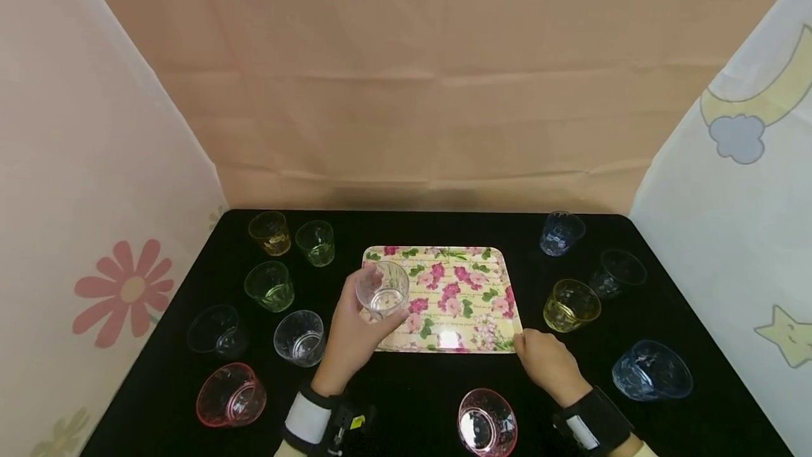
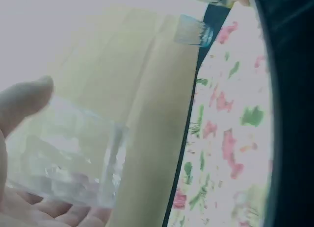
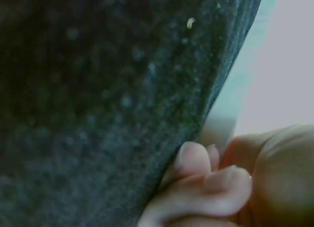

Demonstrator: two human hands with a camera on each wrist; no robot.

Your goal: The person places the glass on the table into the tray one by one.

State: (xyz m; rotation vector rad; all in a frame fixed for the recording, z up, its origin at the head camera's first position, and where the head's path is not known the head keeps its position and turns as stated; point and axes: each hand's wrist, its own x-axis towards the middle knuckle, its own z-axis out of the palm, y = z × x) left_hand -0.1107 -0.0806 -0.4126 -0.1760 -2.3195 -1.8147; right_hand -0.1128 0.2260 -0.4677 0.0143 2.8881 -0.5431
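Observation:
My left hand [image 1: 355, 330] holds a clear drinking glass [image 1: 383, 295] above the left part of a flowered tray [image 1: 453, 302]. In the left wrist view, the thumb and fingers curve around the clear glass [image 2: 68, 158], and the flowered tray [image 2: 225, 119] shows to its right. At the tray's front right corner, my right hand [image 1: 548, 362] grips the edge. Curled fingers of the right hand [image 3: 206, 183] fill the lower part of the right wrist view, close to the dark tabletop [image 3: 113, 89]; the pinched edge is mostly hidden there.
Several glasses stand on the left of the black table [image 1: 412, 400], among them a pink glass [image 1: 231, 395] and a clear glass [image 1: 299, 338]. To the right are a yellow glass [image 1: 571, 305] and a blue glass [image 1: 651, 371]. Another pink glass [image 1: 487, 422] stands at the front.

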